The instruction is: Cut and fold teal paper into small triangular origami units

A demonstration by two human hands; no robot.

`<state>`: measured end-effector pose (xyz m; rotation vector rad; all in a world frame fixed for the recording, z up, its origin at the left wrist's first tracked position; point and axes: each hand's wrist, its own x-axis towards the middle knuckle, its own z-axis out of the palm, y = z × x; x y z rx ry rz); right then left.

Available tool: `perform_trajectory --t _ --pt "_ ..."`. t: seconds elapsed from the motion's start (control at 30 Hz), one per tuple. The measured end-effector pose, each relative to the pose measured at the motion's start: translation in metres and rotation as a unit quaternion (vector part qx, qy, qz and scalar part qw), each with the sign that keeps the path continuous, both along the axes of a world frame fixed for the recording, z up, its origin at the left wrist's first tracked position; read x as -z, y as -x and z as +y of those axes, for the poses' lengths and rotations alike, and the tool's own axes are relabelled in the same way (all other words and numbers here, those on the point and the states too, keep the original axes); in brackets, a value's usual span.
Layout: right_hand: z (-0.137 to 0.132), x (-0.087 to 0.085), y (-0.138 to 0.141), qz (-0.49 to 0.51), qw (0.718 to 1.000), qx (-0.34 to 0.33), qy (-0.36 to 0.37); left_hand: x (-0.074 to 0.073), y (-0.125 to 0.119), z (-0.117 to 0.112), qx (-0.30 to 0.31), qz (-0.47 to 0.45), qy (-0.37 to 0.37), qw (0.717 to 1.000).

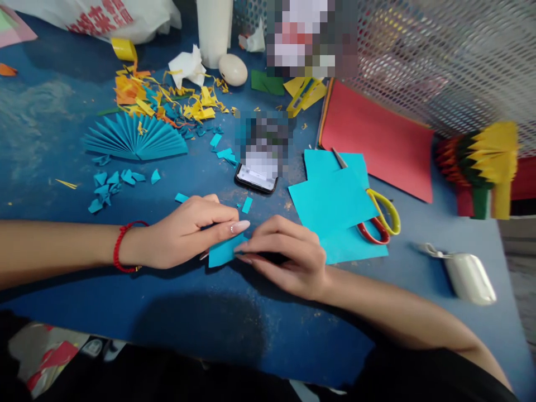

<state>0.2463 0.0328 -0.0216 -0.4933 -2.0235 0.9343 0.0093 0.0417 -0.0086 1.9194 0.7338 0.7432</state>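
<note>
A small piece of light blue paper (221,252) is held between my hands just above the blue table. My left hand (195,230) grips its upper left part, thumb on top and the other fingers partly hidden. At the paper's right edge, the fingertips of my right hand (285,251) are pinched together on it. Small blue paper strips (247,205) lie just beyond my fingers. To the right are larger light blue sheets (335,201), partly covering scissors (383,218) with red and yellow handles.
A phone (257,177) lies beyond my hands. A pleated blue paper fan (136,139), folded blue pieces (104,191) and yellow scraps (203,106) are at left. Red paper (377,139), a folded paper model (489,162) and a white case (471,278) sit at right.
</note>
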Motion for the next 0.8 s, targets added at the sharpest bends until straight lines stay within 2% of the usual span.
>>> perform_trajectory --t 0.1,0.33,0.57,0.67,0.8 --pt "0.002 0.000 -0.001 -0.018 1.000 0.001 -0.009 0.001 0.000 -0.001 0.038 0.021 -0.009 0.999" --pt "0.004 0.000 0.001 -0.004 0.998 -0.032 -0.050 0.000 0.002 0.000 0.037 0.027 -0.006 0.999" --pt "0.004 0.001 -0.004 -0.047 0.992 -0.025 -0.118 0.001 0.002 0.000 0.063 0.070 -0.066 0.993" --pt "0.003 0.000 -0.004 -0.055 0.992 -0.020 -0.114 0.002 0.003 -0.004 0.026 0.092 -0.054 0.994" --pt "0.004 -0.002 -0.001 -0.035 0.999 0.008 -0.011 0.003 0.005 -0.011 -0.068 0.076 -0.103 0.989"
